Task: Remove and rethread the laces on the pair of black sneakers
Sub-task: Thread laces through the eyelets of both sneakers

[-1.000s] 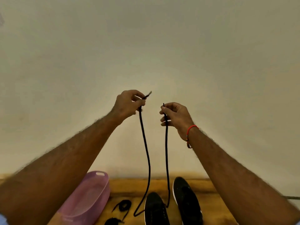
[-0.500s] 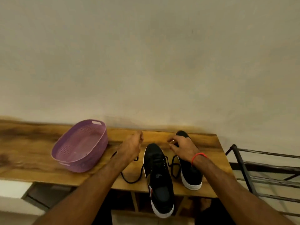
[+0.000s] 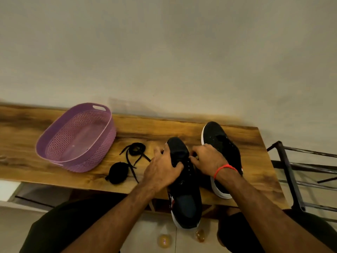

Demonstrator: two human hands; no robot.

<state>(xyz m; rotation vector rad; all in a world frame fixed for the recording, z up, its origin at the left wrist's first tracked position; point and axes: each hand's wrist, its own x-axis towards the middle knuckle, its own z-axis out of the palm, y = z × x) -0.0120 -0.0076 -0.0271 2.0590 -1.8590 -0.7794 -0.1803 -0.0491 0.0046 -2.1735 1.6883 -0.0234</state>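
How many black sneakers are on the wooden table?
2. One sneaker lies under both hands, its heel overhanging the near edge; the other sneaker sits to its right, farther back.

wooden bench (image 3: 182, 128): basket (image 3: 76, 137), sneakers (image 3: 220, 141), lace (image 3: 134, 152)

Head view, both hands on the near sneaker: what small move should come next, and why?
Probably feeding a lace end through a lower eyelet. The left hand grips the near sneaker across its front, steadying it, while the right hand works at the eyelet row; whether it pinches a lace is hidden. A loose lace lies beside the basket.
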